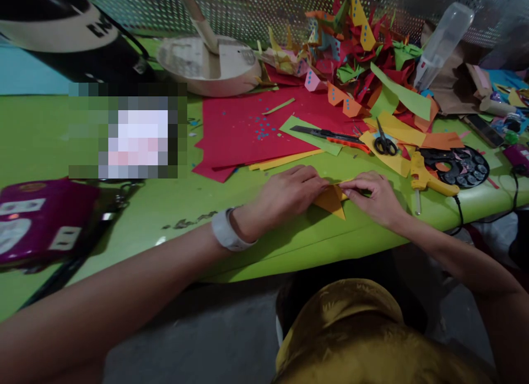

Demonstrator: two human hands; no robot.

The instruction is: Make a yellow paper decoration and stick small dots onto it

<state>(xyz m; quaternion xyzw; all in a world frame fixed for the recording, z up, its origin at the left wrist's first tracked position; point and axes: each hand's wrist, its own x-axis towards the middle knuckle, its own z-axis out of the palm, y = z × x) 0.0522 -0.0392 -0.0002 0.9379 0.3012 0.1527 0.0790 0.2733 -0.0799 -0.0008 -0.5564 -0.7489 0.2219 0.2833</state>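
Note:
Between my two hands, low over the front of the green table, is a folded piece of orange-yellow paper point(332, 201) with a pointed corner hanging toward me. My left hand point(291, 194) is closed on its left end, fingers curled over the top edge. With thumb and forefinger, my right hand point(374, 195) pinches the right end of the same paper. A pale band is on my left wrist. Just behind my hands lie yellow paper strips point(285, 160) and red sheets point(248, 133).
A black-and-orange utility knife point(330, 136), black scissors point(384, 142) and a yellow glue gun point(432, 177) lie beyond my right hand. Folded coloured paper pieces point(359, 59) are heaped at the back. A purple power-socket block point(45, 218) sits at left, near a round pale base point(231, 75).

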